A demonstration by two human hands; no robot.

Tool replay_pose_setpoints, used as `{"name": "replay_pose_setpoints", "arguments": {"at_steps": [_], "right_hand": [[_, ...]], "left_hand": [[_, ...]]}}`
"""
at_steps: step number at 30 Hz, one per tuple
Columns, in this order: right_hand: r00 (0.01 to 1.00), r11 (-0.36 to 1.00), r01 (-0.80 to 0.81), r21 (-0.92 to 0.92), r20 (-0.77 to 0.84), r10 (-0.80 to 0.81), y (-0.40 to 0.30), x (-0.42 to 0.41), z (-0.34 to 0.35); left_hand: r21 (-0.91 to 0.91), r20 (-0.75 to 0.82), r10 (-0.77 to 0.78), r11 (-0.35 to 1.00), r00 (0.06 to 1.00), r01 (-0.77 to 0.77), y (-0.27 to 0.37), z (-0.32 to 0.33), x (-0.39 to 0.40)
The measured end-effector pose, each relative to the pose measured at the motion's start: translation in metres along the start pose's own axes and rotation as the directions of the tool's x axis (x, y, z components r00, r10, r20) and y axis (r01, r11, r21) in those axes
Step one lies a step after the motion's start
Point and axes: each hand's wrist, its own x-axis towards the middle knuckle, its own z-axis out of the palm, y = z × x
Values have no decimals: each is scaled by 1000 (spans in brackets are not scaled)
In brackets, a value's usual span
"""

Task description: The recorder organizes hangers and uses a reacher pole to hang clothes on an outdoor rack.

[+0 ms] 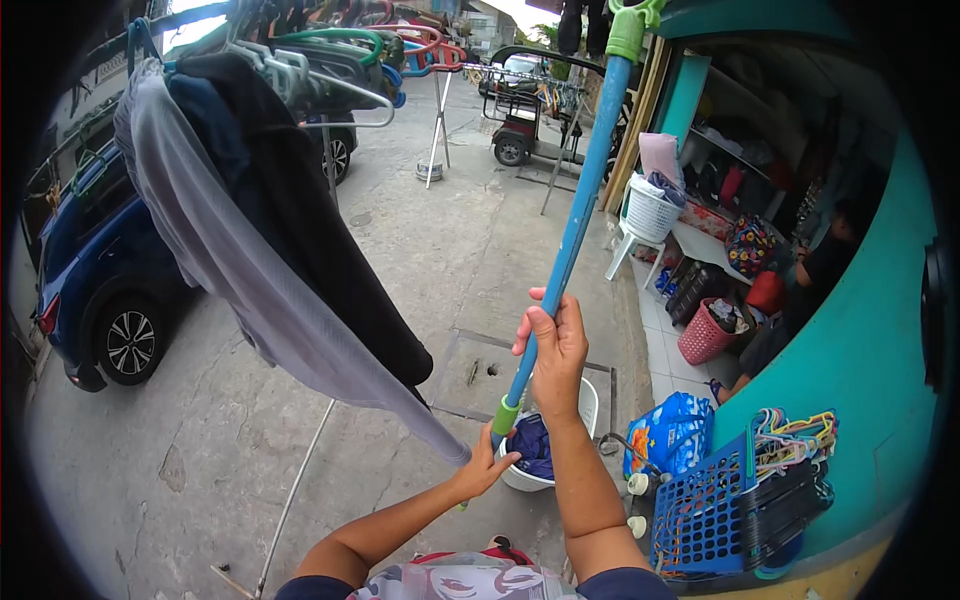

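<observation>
A blue telescopic pole (pixel 585 187) with light green fittings rises at a slant in front of me. My right hand (pixel 556 345) wraps around its middle. Lower down, my left hand (pixel 480 469) grips the pole just below a green collar (pixel 505 416). At the top, a green fork-like head (pixel 634 26) runs up to the frame's edge. A grey garment (pixel 247 277) and a black garment (pixel 300 195) hang to the left, the grey one's tip reaching close to my left hand. Behind my hands stands a white basket (pixel 589 409) holding dark purple cloth (pixel 531 450).
Hangers (pixel 337 82) crowd a rail at upper left. A blue car (pixel 112 277) is parked at left. On the right are a blue crate (pixel 701 517) with hangers, a blue bag (pixel 671 431), a basket on a white stool (pixel 651 214), and a person (pixel 817 262) in the doorway.
</observation>
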Motion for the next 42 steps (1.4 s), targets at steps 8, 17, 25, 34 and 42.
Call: {"name": "replay_pose_setpoints", "arguments": {"at_steps": [8, 17, 25, 34, 42], "right_hand": [[984, 953, 120, -279, -97, -152, 74, -51, -52], [959, 630, -160, -760, -272, -84, 272, -190, -104], [923, 785, -337, -520, -345, 168, 276, -132, -151], [839, 972, -157, -174, -543, 38, 258, 3, -135], [805, 895, 200, -400, -454, -383, 224, 182, -115]], "left_hand": [[-209, -159, 203, 949, 966, -234, 75, 9, 125], [-597, -78, 214, 772, 974, -217, 213, 24, 249], [-685, 28, 433, 665, 901, -298, 269, 40, 365], [-143, -120, 968, 205, 222, -968, 226, -23, 366], [-370, -34, 996, 59, 77, -927, 217, -126, 323]]}}
